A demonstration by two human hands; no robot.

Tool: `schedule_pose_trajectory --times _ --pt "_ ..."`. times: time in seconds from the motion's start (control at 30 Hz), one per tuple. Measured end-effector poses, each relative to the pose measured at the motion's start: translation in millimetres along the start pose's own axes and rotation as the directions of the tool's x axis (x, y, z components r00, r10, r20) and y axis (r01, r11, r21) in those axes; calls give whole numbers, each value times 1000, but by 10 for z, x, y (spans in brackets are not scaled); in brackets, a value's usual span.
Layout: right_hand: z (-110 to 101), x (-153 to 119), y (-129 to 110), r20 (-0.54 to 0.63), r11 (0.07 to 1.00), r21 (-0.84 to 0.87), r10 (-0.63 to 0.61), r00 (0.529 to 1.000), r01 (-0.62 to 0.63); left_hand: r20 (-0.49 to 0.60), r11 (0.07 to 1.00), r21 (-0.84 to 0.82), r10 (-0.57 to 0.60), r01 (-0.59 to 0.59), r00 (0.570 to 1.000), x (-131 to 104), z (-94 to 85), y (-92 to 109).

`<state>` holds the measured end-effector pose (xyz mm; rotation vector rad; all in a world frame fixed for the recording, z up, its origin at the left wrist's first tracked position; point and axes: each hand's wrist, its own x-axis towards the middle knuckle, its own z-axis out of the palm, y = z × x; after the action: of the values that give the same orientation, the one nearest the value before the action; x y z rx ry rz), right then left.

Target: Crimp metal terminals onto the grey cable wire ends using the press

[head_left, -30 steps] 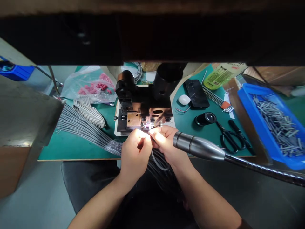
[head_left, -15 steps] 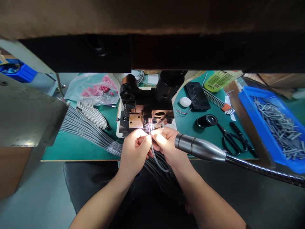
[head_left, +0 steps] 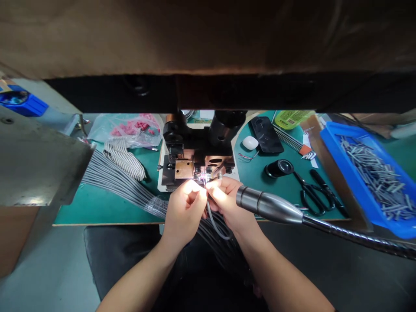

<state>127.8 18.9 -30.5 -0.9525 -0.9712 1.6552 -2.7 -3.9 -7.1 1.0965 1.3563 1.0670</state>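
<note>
My left hand (head_left: 185,210) and my right hand (head_left: 230,201) meet in front of a small black and copper-coloured machine (head_left: 185,169). Both are closed, thumb against fingers, on the end of a grey cable (head_left: 214,225). Thin wires at the cable's tip reach into the brightly lit front of the machine; glare hides their exact position. Below my hands the cable loops down over a bundle of dark grey cables (head_left: 211,242) on my lap. Close to my right hand hangs the metal head of a gooseneck lamp (head_left: 269,206).
Left on the green table (head_left: 107,208) lie a grey cable bundle (head_left: 113,180), a striped cloth (head_left: 125,160) and a bag of pink pieces (head_left: 130,128). Scissors (head_left: 313,195), a black cylinder (head_left: 278,168), a phone (head_left: 266,135) and a blue tray (head_left: 338,160) of short grey tubes are right. A dark beam (head_left: 113,95) crosses overhead.
The view has tilted up slightly, so the table sits a little lower in it. Both hands keep their hold on the cable at the machine, with hardly any movement.
</note>
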Motion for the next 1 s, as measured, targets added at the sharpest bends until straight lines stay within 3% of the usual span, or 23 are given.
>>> schedule_pose_trajectory --times 0.2,0.47,0.6,0.73,0.87,1.0 --pt "39 9 -87 -6 998 -58 16 1000 -16 2 998 61 23 -23 1000 -16 -30 2" --pt "94 38 -106 -70 1000 -26 7 997 -9 -11 945 287 165 -155 986 -67 -18 80" --pt "62 14 -113 -69 998 -58 23 997 -27 4 958 256 135 -132 991 -66 -35 89" --pt "67 -4 -111 -36 999 -42 27 999 -29 48 995 99 -3 -2 999 -33 -48 48" --pt "76 10 -43 -66 998 -68 -14 998 9 53 998 -33 -46 48 998 -16 -37 6" --pt "70 25 8 -83 996 -87 -14 996 7 -28 998 47 -30 31 999 -36 -20 7"
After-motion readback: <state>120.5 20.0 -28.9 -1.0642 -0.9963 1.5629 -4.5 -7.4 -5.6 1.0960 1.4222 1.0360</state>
